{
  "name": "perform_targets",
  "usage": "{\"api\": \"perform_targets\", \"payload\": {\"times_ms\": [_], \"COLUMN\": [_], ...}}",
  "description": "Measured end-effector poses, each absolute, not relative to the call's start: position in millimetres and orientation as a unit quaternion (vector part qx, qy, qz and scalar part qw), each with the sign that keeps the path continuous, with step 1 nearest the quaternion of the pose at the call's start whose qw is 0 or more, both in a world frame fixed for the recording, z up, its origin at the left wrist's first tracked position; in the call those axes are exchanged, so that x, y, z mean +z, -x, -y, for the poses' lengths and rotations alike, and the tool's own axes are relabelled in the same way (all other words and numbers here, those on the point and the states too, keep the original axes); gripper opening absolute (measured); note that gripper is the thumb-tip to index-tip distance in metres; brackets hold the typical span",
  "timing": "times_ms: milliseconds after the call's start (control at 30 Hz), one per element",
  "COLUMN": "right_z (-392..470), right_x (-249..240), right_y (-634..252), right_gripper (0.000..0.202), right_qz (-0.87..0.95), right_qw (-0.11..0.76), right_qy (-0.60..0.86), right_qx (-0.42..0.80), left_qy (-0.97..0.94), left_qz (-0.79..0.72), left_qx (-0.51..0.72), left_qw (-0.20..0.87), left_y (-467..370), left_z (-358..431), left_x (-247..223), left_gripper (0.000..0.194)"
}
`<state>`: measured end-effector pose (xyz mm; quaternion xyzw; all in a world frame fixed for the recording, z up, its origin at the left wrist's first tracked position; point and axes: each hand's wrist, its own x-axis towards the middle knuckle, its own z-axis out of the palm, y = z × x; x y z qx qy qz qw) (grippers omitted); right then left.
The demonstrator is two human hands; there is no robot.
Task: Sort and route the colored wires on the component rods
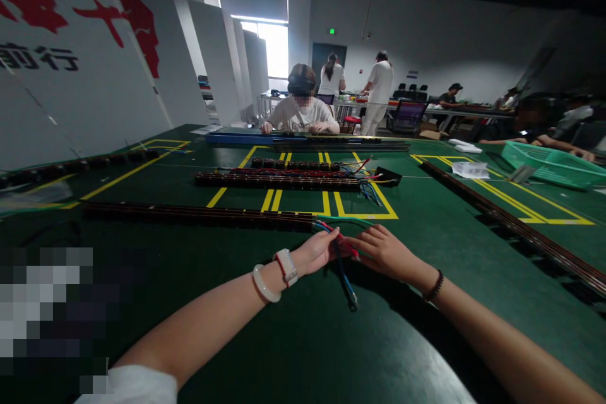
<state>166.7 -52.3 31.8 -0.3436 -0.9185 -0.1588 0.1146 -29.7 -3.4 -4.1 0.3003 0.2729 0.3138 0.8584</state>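
Note:
A long dark strip assembly (199,214) lies across the green table in front of me, with coloured wires coming out of its right end. My left hand (318,251) is closed around these wires close to that end. Just to the right, my right hand (386,252) has its fingers bent around the red wires (351,249). Blue wires (348,284) hang down below my left hand, with a ring-shaped terminal at the tip. A green wire (353,219) runs along behind both hands. My fingertips partly hide the red wires.
Beyond lie more dark strips (279,182) with loose wires, on yellow tape lines. Another long strip (502,218) slants along the right. A green basket (552,166) and a white packet (470,170) rest at the right. A person (303,112) sits across the table.

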Motion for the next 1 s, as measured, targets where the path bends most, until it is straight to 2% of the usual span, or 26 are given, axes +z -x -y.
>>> {"api": "perform_targets", "payload": {"times_ms": [167,333,533,700,833,1000], "right_z": [37,13,-18,-42,-40,-9], "right_x": [28,39,66,69,67,53], "right_y": [-165,-153,-99,-57,-67,-124], "right_gripper": [0.030,0.029,0.033,0.030,0.032,0.038], "right_qz": [0.892,0.853,0.842,0.847,0.857,0.858], "right_qw": [0.209,0.291,0.264,0.232,0.263,0.314], "right_qy": [0.385,0.429,0.458,0.459,0.441,0.401], "right_qx": [-0.114,-0.062,-0.106,-0.131,-0.052,0.057], "left_qy": [-0.278,-0.302,-0.333,-0.335,-0.331,-0.338], "left_qz": [-0.303,-0.344,-0.356,-0.354,-0.350,-0.341], "left_qx": [0.318,0.340,0.336,0.326,0.326,0.336], "left_qw": [0.854,0.821,0.806,0.810,0.813,0.810], "left_y": [32,27,26,28,27,25], "left_z": [11,10,8,6,5,10], "left_x": [8,0,-6,-8,-9,-5], "left_gripper": [0.034,0.033,0.027,0.030,0.031,0.027]}}
